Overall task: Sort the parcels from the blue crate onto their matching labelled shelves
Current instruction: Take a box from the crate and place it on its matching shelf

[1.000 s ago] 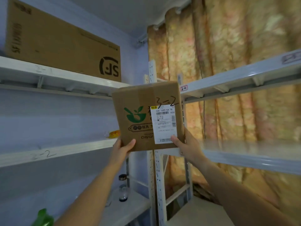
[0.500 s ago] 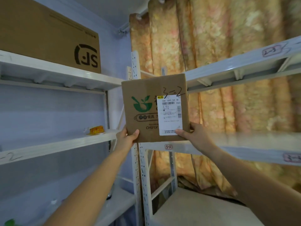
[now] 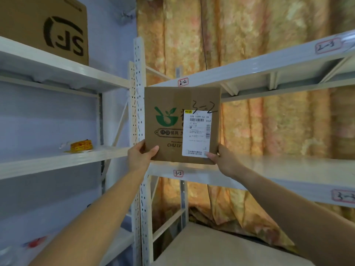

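Note:
I hold a brown cardboard parcel upright with both hands. It has a green bowl logo, a white shipping label and "3-2" handwritten in black. My left hand grips its lower left corner, my right hand its lower right corner. The parcel's bottom edge hovers just above the front of the white shelf that carries the red-framed tag "3-2". The shelf above is tagged "2-2". The blue crate is out of view.
A big brown SF box stands on the upper left shelf. A yellow tape roll lies on the middle left shelf. A perforated white upright is just left of the parcel. Tags "2-3" and "3-3" mark the right bays before a patterned curtain.
My view swung right and came closer to the right-hand rack. The parcel moved down toward the shelf tagged 3-2, still held in both hands.

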{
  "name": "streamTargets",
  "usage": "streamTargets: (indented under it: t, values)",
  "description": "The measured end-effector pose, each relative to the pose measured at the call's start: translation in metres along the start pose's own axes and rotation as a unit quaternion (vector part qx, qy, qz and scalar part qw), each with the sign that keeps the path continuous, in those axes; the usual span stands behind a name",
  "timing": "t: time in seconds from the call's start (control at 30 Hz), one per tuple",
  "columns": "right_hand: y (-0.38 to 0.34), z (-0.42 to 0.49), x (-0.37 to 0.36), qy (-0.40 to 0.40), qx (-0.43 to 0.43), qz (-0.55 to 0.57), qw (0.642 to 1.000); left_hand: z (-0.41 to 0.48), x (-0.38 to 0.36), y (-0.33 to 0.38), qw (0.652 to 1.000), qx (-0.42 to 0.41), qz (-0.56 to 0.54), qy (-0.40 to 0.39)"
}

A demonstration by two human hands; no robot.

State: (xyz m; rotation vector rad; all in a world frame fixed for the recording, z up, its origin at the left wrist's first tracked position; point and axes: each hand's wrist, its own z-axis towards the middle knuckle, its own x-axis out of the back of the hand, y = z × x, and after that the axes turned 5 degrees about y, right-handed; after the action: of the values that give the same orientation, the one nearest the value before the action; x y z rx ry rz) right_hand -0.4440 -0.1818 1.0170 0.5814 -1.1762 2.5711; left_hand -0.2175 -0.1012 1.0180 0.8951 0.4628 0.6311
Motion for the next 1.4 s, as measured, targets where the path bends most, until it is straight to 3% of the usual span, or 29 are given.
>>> streamTargets:
  t: [0.37, 0.6, 0.7, 0.87, 1.07, 1.17, 1.27, 1.4]
  values:
    - [0.029, 0.046, -0.054, 0.061, -0.018, -0.018, 0.998, 0.074, -0.036, -0.065, 0.994, 0.048, 0.079, -0.054]
    - [0.051, 0.07, -0.088, 0.059, -0.046, -0.082, 0.994, 0.115, -0.049, -0.115, 0.983, -0.02, 0.097, -0.154]
    - [0.057, 0.084, -0.1, 0.044, -0.055, -0.134, 0.988, 0.121, -0.052, -0.139, 0.968, -0.076, 0.159, -0.181]
    - [0.06, 0.093, -0.126, 0.041, -0.054, -0.245, 0.967, 0.124, -0.048, -0.185, 0.949, -0.183, 0.238, -0.092]
    - [0.061, 0.102, -0.148, 0.059, -0.036, -0.334, 0.94, 0.129, -0.056, -0.216, 0.94, -0.183, 0.285, -0.034]
    - [0.065, 0.105, -0.155, 0.077, -0.012, -0.423, 0.903, 0.131, -0.056, -0.227, 0.933, -0.183, 0.309, -0.032]
    - [0.066, 0.104, -0.157, 0.033, 0.022, -0.484, 0.874, 0.132, -0.058, -0.234, 0.928, -0.183, 0.322, -0.038]
    - [0.068, 0.103, -0.158, 0.06, 0.002, -0.462, 0.885, 0.129, -0.06, -0.241, 0.927, -0.166, 0.333, -0.04]
